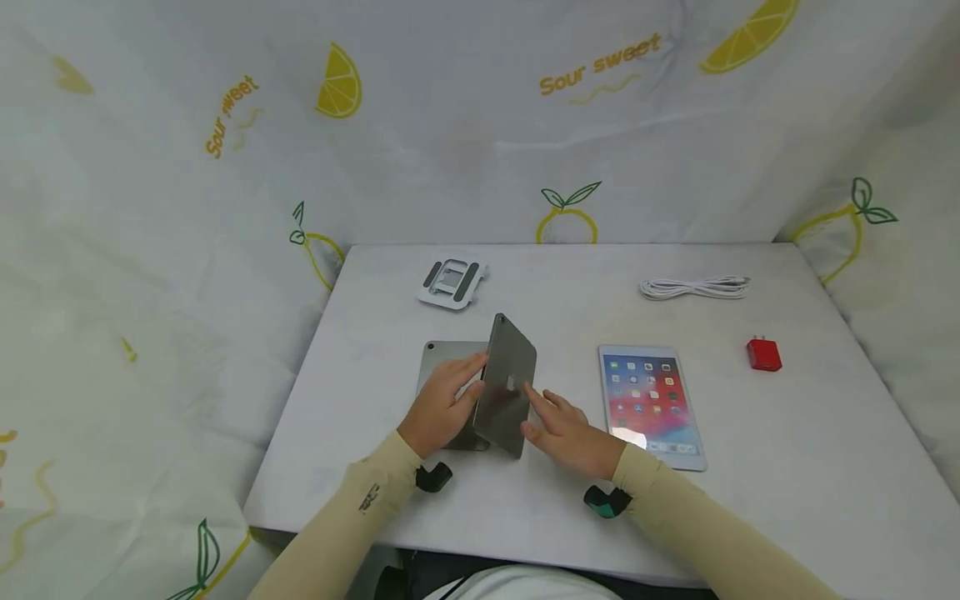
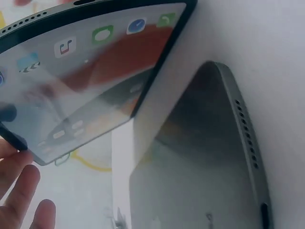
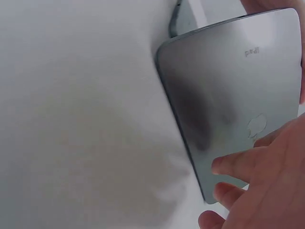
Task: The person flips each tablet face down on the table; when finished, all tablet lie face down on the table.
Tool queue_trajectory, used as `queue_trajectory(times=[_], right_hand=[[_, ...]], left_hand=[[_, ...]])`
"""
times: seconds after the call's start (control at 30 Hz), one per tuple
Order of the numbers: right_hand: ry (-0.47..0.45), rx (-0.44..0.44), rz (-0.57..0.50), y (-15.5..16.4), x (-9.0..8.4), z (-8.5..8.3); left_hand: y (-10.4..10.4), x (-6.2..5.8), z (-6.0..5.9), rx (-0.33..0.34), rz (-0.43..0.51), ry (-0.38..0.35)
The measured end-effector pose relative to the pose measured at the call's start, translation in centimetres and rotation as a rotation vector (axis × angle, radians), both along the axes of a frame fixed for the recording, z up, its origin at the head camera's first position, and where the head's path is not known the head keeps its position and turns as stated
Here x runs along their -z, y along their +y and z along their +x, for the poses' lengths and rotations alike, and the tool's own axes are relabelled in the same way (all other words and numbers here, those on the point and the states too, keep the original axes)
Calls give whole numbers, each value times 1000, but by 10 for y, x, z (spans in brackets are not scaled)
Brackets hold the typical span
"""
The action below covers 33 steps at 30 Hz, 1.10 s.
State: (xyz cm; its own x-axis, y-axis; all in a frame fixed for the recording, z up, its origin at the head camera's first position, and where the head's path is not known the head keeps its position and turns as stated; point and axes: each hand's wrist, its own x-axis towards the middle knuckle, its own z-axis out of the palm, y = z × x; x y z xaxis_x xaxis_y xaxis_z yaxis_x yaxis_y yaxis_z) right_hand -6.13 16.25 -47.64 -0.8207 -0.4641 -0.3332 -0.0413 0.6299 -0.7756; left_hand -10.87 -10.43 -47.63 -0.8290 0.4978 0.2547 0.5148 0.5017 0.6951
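Both hands were on the grey tablet [image 1: 507, 385], tipped up on its long edge near the front of the bench [image 1: 787, 433], its grey back turned toward the right hand and its lit screen [image 2: 90, 71] facing left. The left hand [image 1: 444, 406] held it by the far side, fingers curled around the edge. The right hand [image 1: 570, 433] lay against the back with straight fingers [image 3: 238, 164], steadying rather than clasping. Underneath lay a second grey tablet [image 1: 442, 362], flat and back up, touching the bench. To my eye the lift was about halfway: the upper tablet was up and off its partner but not yet set down anywhere. Off to the right sat a white tablet [image 1: 651, 407], screen glowing, a red charger plug [image 1: 763, 354] beyond it, a coiled white cable [image 1: 693, 287] at the back, and a folding stand [image 1: 452, 282] behind the pair.
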Motion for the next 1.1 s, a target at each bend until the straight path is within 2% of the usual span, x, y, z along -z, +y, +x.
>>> queue_trajectory(times=[0.1,0.2,0.4,0.6,0.8,1.0,1.1], right_hand=[[0,0,37,2,4,2],[12,8,54,9,5,5],[74,37,93,24,9,11],[92,83,162,34,15,15],[136,86,183,35,16,14],[155,85,211,38,14,14],[155,76,220,39,16,14]], left_hand=[[-6,4,1,-29,10,-18],[-3,10,0,-26,-18,-25],[15,24,-2,-10,-179,6],[36,31,-3,-37,-324,-17],[44,34,-2,-55,-497,45],[52,32,1,-48,-575,58],[54,34,2,-65,-614,105]])
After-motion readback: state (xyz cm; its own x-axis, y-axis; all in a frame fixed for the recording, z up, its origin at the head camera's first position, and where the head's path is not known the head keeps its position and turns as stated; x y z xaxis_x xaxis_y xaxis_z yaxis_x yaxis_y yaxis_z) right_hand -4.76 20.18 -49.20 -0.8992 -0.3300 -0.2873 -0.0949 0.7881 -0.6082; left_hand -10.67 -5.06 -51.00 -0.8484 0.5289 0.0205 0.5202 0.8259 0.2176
